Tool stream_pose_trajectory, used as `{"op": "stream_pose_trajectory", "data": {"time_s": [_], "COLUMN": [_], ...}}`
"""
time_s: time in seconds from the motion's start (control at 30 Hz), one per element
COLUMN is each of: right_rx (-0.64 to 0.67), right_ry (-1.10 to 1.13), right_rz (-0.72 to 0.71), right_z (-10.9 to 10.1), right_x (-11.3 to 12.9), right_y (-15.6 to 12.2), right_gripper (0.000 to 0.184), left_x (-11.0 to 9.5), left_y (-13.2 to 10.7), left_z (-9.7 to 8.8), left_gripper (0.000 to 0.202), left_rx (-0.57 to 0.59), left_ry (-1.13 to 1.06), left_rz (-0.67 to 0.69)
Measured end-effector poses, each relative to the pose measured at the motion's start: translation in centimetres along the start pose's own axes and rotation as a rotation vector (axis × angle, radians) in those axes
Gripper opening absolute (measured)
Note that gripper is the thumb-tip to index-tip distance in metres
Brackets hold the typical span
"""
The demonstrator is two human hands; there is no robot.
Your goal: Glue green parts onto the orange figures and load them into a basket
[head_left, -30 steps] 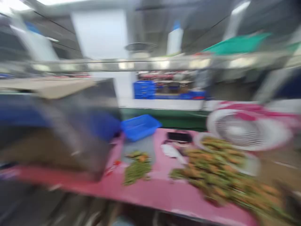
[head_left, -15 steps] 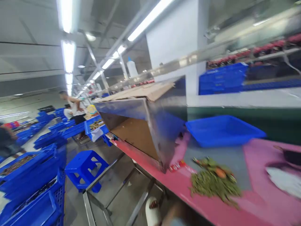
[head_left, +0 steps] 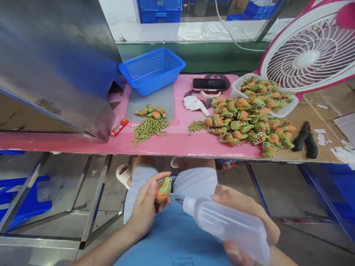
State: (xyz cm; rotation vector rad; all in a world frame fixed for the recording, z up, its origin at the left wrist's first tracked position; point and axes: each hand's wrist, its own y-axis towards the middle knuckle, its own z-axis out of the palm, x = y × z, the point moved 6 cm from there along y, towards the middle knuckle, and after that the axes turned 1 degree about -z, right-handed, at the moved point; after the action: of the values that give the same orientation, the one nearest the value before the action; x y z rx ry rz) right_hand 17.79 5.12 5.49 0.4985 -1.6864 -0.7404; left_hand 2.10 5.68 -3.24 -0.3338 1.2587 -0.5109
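Over my lap, my left hand (head_left: 145,203) pinches a small green and orange figurine (head_left: 164,190) between thumb and fingers. My right hand (head_left: 246,214) is wrapped round a translucent squeeze bottle (head_left: 227,225), tilted so that its thin nozzle reaches the figurine's lower right side. Whether the tip touches it I cannot tell for sure. On the pink table mat (head_left: 119,143) ahead lies a heap of small green curved pieces (head_left: 149,128), with a few figurine bodies (head_left: 152,111) behind it. A smaller cluster of green pieces (head_left: 196,126) sits beside a large pile of similar figurines (head_left: 244,122).
A blue basket (head_left: 152,72) stands at the back, left of a phone (head_left: 209,84) and a crumpled white tissue (head_left: 192,103). A metal box (head_left: 55,66) fills the left. At right are a white basket (head_left: 290,107), a pink-rimmed fan (head_left: 307,55) and a black tool (head_left: 305,140).
My view has swung from the aisle on the left to the table and my lap. Both hands, the figurine and the squeeze bottle now show.
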Motion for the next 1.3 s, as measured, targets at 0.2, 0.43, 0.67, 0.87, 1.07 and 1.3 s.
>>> {"op": "stream_pose_trajectory", "data": {"time_s": [0.2,0.43,0.67,0.87,1.07,1.3], "right_rx": [0.132,0.174,0.208,0.210,0.218,0.209], "right_ry": [-0.022,-0.036,-0.034,-0.023,-0.010,-0.016], "right_rz": [-0.048,-0.034,-0.023,-0.011,-0.009,-0.006], "right_z": [1.1,1.6,1.7,1.7,1.7,1.5], "right_x": [0.8,0.6,0.4,0.3,0.3,0.2], "right_y": [0.7,0.5,0.5,0.4,0.4,0.4], "right_gripper": [0.026,0.023,0.021,0.021,0.021,0.019], "left_x": [0.4,0.0,0.0,-0.1,0.1,0.2], "left_y": [0.1,0.3,0.2,0.3,0.1,0.2], "left_z": [-0.1,0.1,-0.1,0.0,-0.1,-0.2], "left_gripper": [0.058,0.060,0.062,0.062,0.068,0.067], "left_rx": [0.009,0.020,0.007,0.011,-0.008,-0.031], "left_ry": [-0.011,0.009,0.024,0.034,0.042,0.012], "left_rz": [-0.028,-0.013,-0.016,-0.009,-0.030,-0.047]}}
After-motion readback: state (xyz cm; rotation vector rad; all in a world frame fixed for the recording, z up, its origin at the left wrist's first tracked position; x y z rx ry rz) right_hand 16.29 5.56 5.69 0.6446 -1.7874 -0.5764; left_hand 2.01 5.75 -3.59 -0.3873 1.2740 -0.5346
